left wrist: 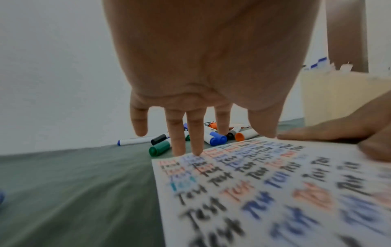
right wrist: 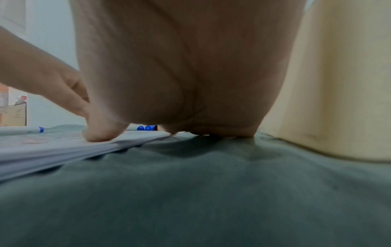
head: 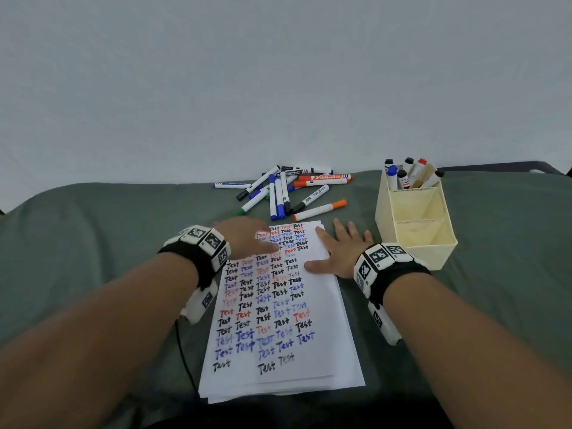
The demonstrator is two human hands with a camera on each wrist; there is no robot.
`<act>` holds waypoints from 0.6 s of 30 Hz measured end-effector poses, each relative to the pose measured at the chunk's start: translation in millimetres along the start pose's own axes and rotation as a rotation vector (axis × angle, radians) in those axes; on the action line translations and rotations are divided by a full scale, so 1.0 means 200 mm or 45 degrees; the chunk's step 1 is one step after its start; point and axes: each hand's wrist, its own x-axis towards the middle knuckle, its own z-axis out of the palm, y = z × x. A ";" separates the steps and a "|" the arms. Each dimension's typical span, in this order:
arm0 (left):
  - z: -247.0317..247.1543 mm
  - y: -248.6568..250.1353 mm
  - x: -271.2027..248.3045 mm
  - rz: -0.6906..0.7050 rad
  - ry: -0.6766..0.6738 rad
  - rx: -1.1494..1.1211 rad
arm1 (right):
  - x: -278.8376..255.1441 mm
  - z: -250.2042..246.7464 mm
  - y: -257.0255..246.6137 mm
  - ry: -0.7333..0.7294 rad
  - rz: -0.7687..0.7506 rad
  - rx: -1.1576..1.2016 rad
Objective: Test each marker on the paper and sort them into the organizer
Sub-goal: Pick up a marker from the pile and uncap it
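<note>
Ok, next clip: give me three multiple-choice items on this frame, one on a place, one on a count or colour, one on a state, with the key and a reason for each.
1. Where do the sorted markers stand in the cream plastic organizer?
A. far compartment
B. middle compartment
C. near compartment

2. What colour is the cap of the loose marker lying nearest the white paper stack?
A. green
B. orange
C. black

3. What is the right hand doing?
A. gripping a marker
B. lying flat on the paper's edge
C. reaching into the organizer

Key: 1 A, the sorted markers all stand in the far section and the other two hold none. 2 B, the orange-capped marker lies just beyond the paper's far edge. 3 B, its fingers are spread straight, thumb on the sheet, holding nothing; the left hand holds nothing either.
</note>
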 end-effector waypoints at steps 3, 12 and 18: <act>-0.09 0.02 0.10 0.009 0.147 0.058 | -0.02 -0.01 -0.01 0.011 0.002 0.005; -0.19 0.21 0.47 -0.124 0.280 0.054 | -0.03 -0.02 -0.01 -0.014 -0.019 0.056; -0.18 0.23 0.63 -0.219 0.239 0.113 | -0.02 -0.02 -0.01 -0.044 -0.028 0.072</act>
